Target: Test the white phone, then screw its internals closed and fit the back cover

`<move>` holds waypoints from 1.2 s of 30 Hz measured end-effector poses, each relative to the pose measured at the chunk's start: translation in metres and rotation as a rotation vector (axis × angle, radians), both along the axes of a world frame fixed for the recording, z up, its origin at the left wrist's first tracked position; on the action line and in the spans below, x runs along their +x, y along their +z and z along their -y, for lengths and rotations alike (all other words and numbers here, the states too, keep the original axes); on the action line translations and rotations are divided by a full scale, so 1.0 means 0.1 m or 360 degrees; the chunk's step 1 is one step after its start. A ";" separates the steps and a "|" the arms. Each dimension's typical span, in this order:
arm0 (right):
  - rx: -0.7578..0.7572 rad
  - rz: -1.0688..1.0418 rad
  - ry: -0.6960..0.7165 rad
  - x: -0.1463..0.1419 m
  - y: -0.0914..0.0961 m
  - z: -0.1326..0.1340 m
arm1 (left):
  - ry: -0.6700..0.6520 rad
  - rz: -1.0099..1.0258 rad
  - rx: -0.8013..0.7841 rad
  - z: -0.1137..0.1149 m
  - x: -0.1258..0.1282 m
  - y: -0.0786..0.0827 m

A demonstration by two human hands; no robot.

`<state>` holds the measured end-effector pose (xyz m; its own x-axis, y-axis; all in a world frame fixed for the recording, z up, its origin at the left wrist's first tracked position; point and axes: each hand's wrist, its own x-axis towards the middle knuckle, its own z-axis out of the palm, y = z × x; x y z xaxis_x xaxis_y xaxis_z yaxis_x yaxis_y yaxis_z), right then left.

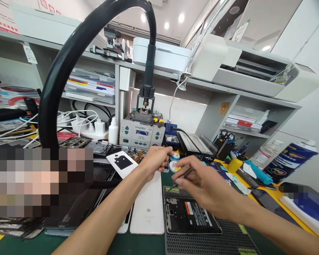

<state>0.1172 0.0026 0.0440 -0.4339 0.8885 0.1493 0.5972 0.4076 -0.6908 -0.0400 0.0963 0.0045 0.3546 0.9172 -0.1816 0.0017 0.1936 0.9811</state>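
My right hand [206, 180] pinches a dark slim tool [186, 173] whose thin end points down to the left; its exact kind is unclear. Below it an opened phone [179, 219], with its black labelled battery [202, 214] showing, lies on a grey perforated mat [191, 244]. My left hand [156, 159] reaches forward with its fingers curled, beside small round tubs [175, 156]; whatever it may hold is hidden. Under my left forearm lies a white phone back cover [148, 219] with a logo. A white card with a black cut shape [123, 162] rests behind that forearm.
A grey soldering or hot-air station [142, 132] stands at the back, with a thick black hose [49, 95] arching over the left side. A white bottle [113, 131] is beside it. Right hold scissors [227, 136], a yellow bottle [234, 164] and a blue spray can [291, 161].
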 end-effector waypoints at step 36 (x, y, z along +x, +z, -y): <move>-0.0148 -0.1127 -0.0533 0.73 -0.49 -0.06 | -0.0558 -0.0757 0.0739 0.19 0.24 -0.18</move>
<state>0.1898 0.0083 -0.0053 0.0295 0.9775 0.2087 0.0833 0.2057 -0.9751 -0.0160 0.0778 -0.0138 0.6200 0.7845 -0.0102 0.4313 -0.3299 0.8397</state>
